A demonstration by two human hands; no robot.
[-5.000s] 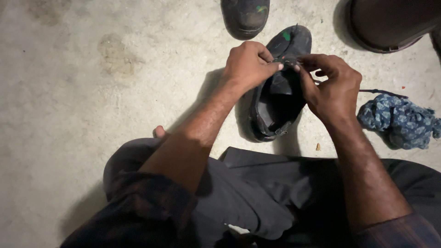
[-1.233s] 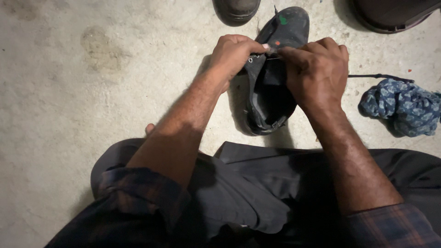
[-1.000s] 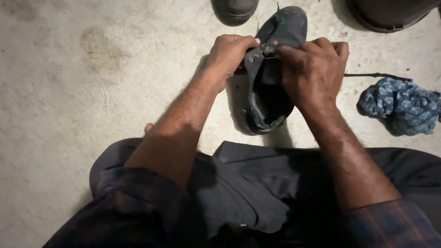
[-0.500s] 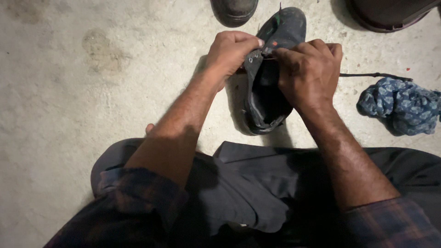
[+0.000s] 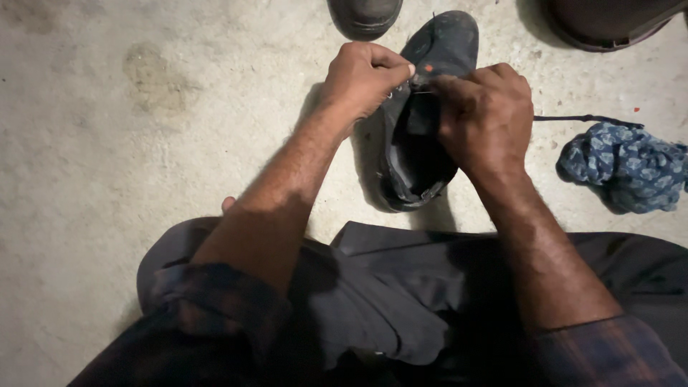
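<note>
Pinching at lacing area of dark shoe (image 5: pixel 423 122), both hands meet over tongue. Left hand (image 5: pixel 362 79) closed, fingertips gripping shoe's upper edge. Right hand (image 5: pixel 484 115) curled shut, pinching thin black lace (image 5: pixel 580 119) that trails right across concrete floor (image 5: pixel 143 143). Shoe lies on floor ahead of knees, toe pointing away. Judged step: lacing; next move needs fine threading through eyelet. Shoe opening dark, seems empty. Blue patterned cloth (image 5: pixel 627 172) bunched at right; second shoe (image 5: pixel 365 14) at top; dark round vessel (image 5: pixel 609 21) at top right, contents unseen.
</note>
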